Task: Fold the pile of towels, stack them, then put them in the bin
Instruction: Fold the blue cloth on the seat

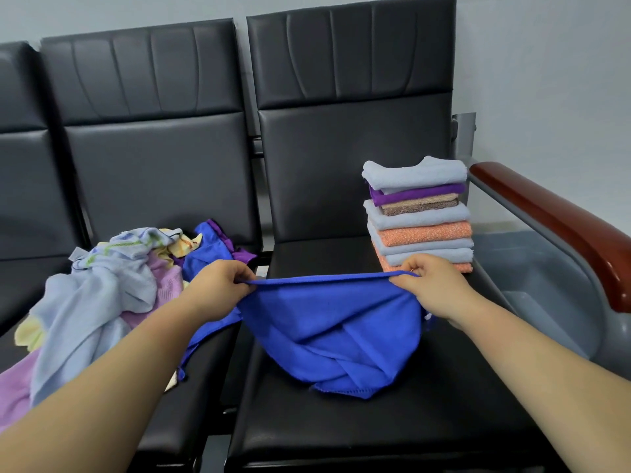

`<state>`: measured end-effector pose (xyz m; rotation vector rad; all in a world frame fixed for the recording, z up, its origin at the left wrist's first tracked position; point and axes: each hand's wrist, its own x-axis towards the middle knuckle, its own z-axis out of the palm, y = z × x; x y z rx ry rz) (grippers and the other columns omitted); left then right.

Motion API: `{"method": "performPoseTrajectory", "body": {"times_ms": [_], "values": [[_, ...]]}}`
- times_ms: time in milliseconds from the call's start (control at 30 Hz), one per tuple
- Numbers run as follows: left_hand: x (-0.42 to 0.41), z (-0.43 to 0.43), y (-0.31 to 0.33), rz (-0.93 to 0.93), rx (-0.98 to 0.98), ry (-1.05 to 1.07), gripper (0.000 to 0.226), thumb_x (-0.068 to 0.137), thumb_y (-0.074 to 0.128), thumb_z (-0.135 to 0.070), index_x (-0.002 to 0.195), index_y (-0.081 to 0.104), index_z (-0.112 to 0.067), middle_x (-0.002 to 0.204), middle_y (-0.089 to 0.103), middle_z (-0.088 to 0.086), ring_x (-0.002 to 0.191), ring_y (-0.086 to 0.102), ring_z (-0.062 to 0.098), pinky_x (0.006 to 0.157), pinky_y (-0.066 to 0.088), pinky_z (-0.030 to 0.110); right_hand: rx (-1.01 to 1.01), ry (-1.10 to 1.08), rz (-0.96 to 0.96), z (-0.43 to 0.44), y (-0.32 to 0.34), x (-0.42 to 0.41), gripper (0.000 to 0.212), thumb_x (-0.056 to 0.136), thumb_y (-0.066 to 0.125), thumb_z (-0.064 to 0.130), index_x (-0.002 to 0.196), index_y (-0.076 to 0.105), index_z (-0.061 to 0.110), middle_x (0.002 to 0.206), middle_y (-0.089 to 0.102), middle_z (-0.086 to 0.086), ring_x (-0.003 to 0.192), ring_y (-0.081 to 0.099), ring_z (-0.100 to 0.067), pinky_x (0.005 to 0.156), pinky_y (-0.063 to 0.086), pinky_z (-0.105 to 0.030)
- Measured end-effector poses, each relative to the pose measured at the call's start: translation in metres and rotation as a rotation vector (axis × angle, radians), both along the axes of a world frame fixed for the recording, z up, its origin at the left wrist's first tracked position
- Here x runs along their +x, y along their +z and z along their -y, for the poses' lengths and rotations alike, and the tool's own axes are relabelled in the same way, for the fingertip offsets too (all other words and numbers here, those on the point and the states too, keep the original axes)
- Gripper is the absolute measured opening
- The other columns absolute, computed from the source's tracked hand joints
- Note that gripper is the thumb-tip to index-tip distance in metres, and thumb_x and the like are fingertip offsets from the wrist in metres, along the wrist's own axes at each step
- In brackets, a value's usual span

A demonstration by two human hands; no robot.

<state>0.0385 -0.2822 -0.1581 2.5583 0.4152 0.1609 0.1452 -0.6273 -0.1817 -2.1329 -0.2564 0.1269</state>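
A royal-blue towel [334,332] hangs between my hands over the right black seat, its top edge pulled taut and its lower part bunched on the cushion. My left hand [218,285] pinches the left end of that edge. My right hand [430,285] pinches the right end. Behind my right hand, a stack of folded towels [420,216] in pale blue, purple, brown and orange stands at the back right of the same seat. A loose pile of unfolded towels [112,288], pale blue, lilac, yellow and blue, covers the seat to the left.
The black seats [375,421] form a row with tall backrests against a pale wall. A red-brown armrest [560,227] on a grey frame bounds the right seat. Beyond it, low on the right, lies a grey bin [532,268].
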Motion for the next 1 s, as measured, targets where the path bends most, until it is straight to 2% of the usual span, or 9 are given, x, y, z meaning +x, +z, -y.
{"method": "performPoseTrajectory", "body": {"times_ms": [100,200,300,433,533,700,800,900,1000], "values": [[-0.005,-0.008,-0.004,0.001,-0.106,0.081,0.011,0.093,0.071,-0.016,0.083,0.074,-0.018,0.072,0.067,-0.006,0.062,0.056,0.012,0.059,0.044,0.024,-0.087,0.026,-0.062,0.008,-0.004,0.0,0.011,0.093,0.076,0.023,0.085,0.073,0.018,0.081,0.07,-0.006,0.072,0.064,-0.024,0.058,0.052,-0.033],[-0.011,-0.018,-0.009,-0.064,-0.322,0.174,0.011,0.094,0.071,-0.016,0.084,0.073,-0.011,0.06,0.053,0.0,0.051,0.044,0.015,0.046,0.034,0.023,-0.145,0.065,-0.109,0.014,-0.007,-0.002,0.011,0.093,0.076,0.027,0.087,0.075,0.019,0.079,0.07,-0.007,0.062,0.062,-0.021,0.052,0.049,-0.03],[-0.017,-0.027,-0.01,-0.157,-0.643,0.253,0.011,0.094,0.072,-0.013,0.084,0.068,-0.011,0.059,0.048,0.005,0.044,0.041,0.011,0.041,0.027,0.017,-0.171,0.07,-0.099,0.019,-0.006,-0.003,0.016,0.091,0.079,0.033,0.084,0.076,0.019,0.083,0.072,-0.006,0.072,0.061,-0.018,0.06,0.046,-0.029],[-0.023,-0.032,-0.005,-0.255,-0.919,0.416,0.013,0.094,0.071,-0.015,0.084,0.063,-0.015,0.057,0.053,-0.001,0.037,0.046,0.003,0.033,0.029,0.01,-0.186,0.099,-0.133,0.031,-0.007,-0.001,0.002,0.092,0.077,0.022,0.092,0.079,0.024,0.095,0.074,0.002,0.089,0.067,-0.017,0.07,0.047,-0.026],[-0.025,-0.033,-0.006,-0.255,-1.027,0.483,0.013,0.095,0.071,-0.019,0.088,0.063,-0.011,0.062,0.057,0.0,0.036,0.046,0.002,0.03,0.029,0.011,-0.204,0.062,-0.14,0.036,-0.013,0.003,0.01,0.092,0.074,0.015,0.093,0.078,0.024,0.096,0.076,0.001,0.091,0.07,-0.018,0.073,0.052,-0.028],[-0.023,-0.03,-0.008,-0.125,-1.218,0.522,0.012,0.102,0.062,-0.018,0.093,0.06,-0.009,0.048,0.053,-0.001,0.031,0.049,0.003,0.029,0.034,0.012,-0.211,-0.061,-0.104,0.039,-0.018,0.005,0.01,0.095,0.071,0.016,0.088,0.076,0.021,0.091,0.075,-0.004,0.083,0.068,-0.019,0.07,0.05,-0.03],[-0.021,-0.032,-0.01,0.006,-1.327,0.525,0.014,0.103,0.059,-0.015,0.092,0.06,-0.008,0.061,0.059,0.003,0.037,0.058,0.006,0.035,0.044,0.013,-0.112,-0.191,-0.092,0.039,-0.016,0.007,0.013,0.096,0.07,0.02,0.089,0.076,0.01,0.094,0.073,-0.015,0.074,0.06,-0.021,0.064,0.045,-0.03],[-0.018,-0.035,-0.011,0.078,-1.365,0.516,0.01,0.103,0.06,-0.015,0.101,0.064,-0.006,0.086,0.061,0.007,0.057,0.068,0.012,0.044,0.054,0.017,0.199,-0.257,-0.357,0.028,-0.006,0.003,0.012,0.1,0.066,0.021,0.103,0.072,0.011,0.104,0.075,-0.011,0.076,0.063,-0.014,0.059,0.05,-0.025],[-0.018,-0.03,-0.009,0.028,-1.312,0.509,0.013,0.103,0.061,-0.018,0.108,0.065,-0.007,0.09,0.063,0.008,0.077,0.068,0.017,0.045,0.055,0.019,0.164,-0.168,-0.394,0.01,-0.008,-0.002,0.01,0.1,0.066,0.019,0.109,0.068,0.016,0.109,0.07,-0.006,0.091,0.072,-0.017,0.067,0.058,-0.027]]}}
